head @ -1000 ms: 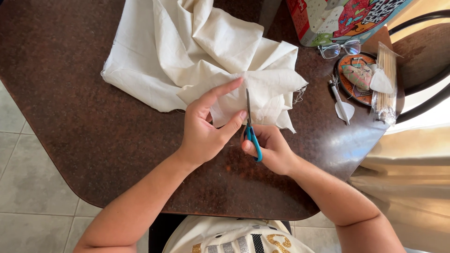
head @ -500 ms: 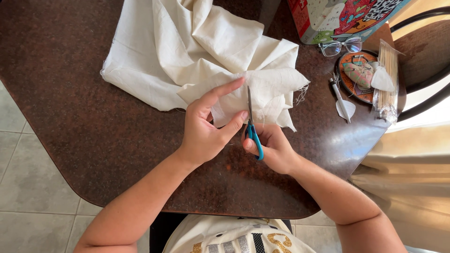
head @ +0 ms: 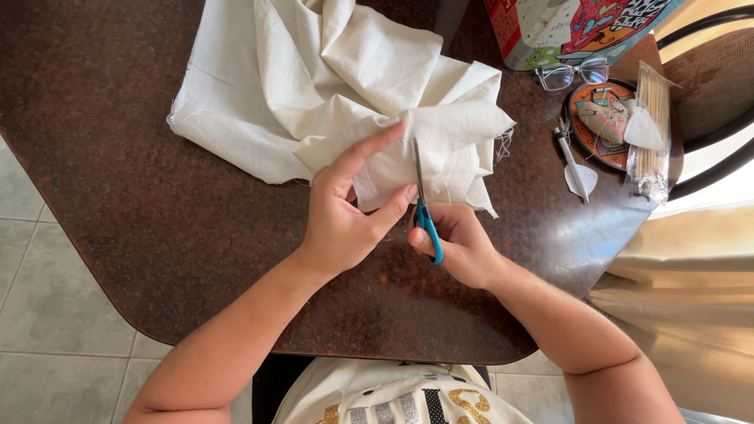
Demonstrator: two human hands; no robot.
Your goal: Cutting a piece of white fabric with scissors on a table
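Left hand pinches the near edge of the cream cloth between thumb and extended fingers. Right hand is closed around the blue handles of the scissors, blades nearly together and pointing to 12 o'clock into the cloth edge just beside the left thumb. The cloth lies bunched on the dark brown table, spreading toward 11 o'clock. At 2 o'clock: glasses, a round plate, a packet of sticks.
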